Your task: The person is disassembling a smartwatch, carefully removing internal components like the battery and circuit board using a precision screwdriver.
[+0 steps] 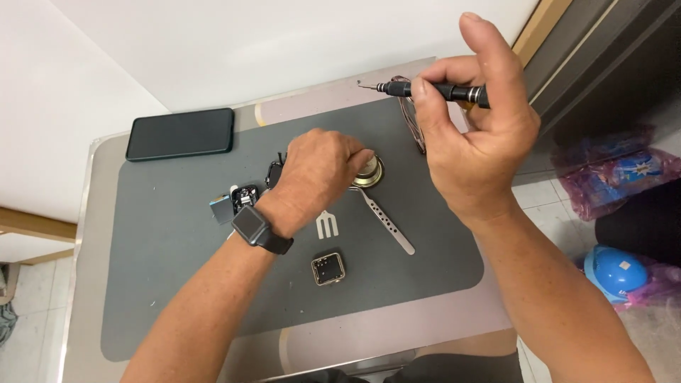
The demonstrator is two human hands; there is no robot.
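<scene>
right hand [477, 135] pinched a black screwdriver [433, 90]; left hand [316, 174] fingers closed on a round brass part [369, 172]. the raised tip could slip, scratching it.

Head camera looks steeply down, seemingly close, at mat [177, 284]

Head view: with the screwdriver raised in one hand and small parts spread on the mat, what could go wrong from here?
1. The right hand holds the black screwdriver in the air, tip bare; a slip could jab the left hand at the round brass-coloured part.
2. The opened square watch case lies close to the left forearm; a sweep might knock it.
3. The loose pieces beside the wrist could scatter.
</scene>
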